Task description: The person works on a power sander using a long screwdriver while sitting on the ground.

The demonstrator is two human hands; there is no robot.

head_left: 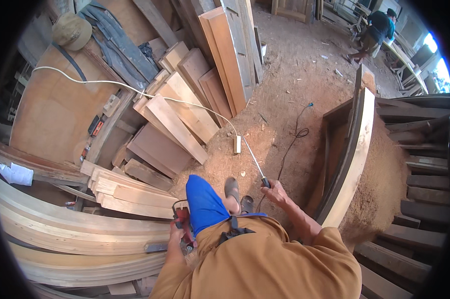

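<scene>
My left hand (176,233) is wrapped round the handle of a red handheld power tool (184,219), low beside my left leg. The tool's exact kind is partly hidden by my hand and shirt. Out in front, my right hand (276,192) grips the black end piece (265,182) of a white cord (197,103). From there the cord runs across stacked boards to the far left. A dark cord (283,162) with a blue plug at its far end lies on the floor, close to my right hand.
Boards (177,107) lean in a stack ahead on the left. Long curved-looking planks (80,209) lie at near left. A pale plank (357,154) stands on edge at right beside sawdust (374,184). A small wood block (237,144) lies on the floor. Another person (379,32) bends at far right.
</scene>
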